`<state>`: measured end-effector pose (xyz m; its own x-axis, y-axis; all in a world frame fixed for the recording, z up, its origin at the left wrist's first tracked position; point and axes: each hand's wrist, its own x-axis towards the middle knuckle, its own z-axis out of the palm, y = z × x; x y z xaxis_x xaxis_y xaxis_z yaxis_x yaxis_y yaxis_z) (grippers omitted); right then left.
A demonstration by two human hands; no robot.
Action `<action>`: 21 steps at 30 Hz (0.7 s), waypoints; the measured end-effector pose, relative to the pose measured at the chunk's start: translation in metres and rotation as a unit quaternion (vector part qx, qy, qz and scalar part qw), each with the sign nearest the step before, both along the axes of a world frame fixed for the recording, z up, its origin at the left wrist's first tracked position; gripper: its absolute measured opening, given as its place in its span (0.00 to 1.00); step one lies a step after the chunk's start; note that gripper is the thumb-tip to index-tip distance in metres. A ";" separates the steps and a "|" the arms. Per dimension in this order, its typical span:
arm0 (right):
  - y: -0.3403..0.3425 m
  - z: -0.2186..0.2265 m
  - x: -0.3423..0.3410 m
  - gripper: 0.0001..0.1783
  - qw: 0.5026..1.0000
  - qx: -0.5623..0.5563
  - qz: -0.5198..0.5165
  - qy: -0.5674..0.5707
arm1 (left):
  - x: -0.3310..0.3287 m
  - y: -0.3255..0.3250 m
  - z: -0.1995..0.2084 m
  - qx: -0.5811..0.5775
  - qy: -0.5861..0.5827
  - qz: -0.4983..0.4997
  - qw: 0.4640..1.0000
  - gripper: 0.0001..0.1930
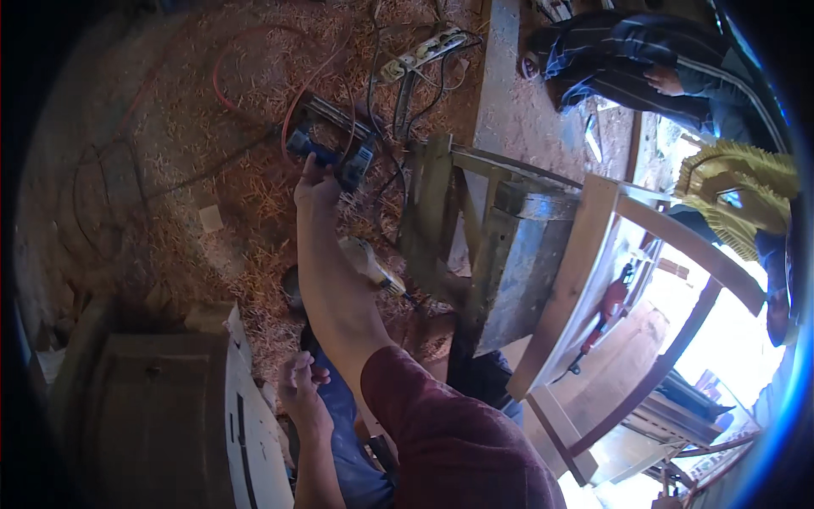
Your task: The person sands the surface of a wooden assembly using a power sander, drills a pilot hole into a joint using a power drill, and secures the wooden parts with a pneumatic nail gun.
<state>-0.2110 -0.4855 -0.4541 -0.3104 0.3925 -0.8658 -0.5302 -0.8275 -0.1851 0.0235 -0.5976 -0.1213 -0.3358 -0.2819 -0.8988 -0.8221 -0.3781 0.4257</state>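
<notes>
Nearest us, our left hand (298,382) hangs free with its fingers loosely curled, grasping nothing, just above our knee and beside a white panel (254,424). Further out, our right hand (315,188) is stretched to arm's length with its fingers on the handle of a blue power tool (326,142) that lies on the sawdust-strewn floor (170,170); we cannot tell whether the grip has fully closed.

Beside our right forearm lies a pale drill (366,261). We judge that an elbow swing could knock it.

Just beyond the hand, red and black cables (254,76) loop around the tool and run toward a power strip (421,53). Lifting the tool could drag a loop taut, tug the strip, or snag the wooden stand (437,204) right of the hand. At this reach the hold looks weak, so the tool could slip and drop. Loose shavings may also give poor footing.

Farthest off, another person (644,68) bends over a tabletop (509,110), well apart.
</notes>
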 end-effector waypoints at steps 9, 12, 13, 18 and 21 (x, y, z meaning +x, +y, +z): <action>0.024 -0.006 -0.008 0.18 0.984 -0.010 0.080 -0.159 | -0.007 -0.005 -0.011 -0.048 0.043 -0.072 0.995 0.08; 0.004 0.026 0.011 0.16 0.979 0.029 0.107 -0.172 | 0.005 -0.014 -0.012 -0.073 0.035 -0.079 0.994 0.09; 0.024 0.028 0.023 0.17 0.983 0.097 0.142 -0.064 | 0.004 -0.004 -0.012 -0.061 0.040 -0.083 0.994 0.09; 0.067 0.091 0.076 0.21 0.975 0.090 0.188 -0.076 | 0.020 0.009 -0.018 -0.038 0.038 -0.051 0.997 0.10; 0.010 0.179 0.094 0.26 0.777 0.327 0.401 -0.359 | 0.028 -0.013 -0.031 -0.056 0.049 0.039 0.996 0.10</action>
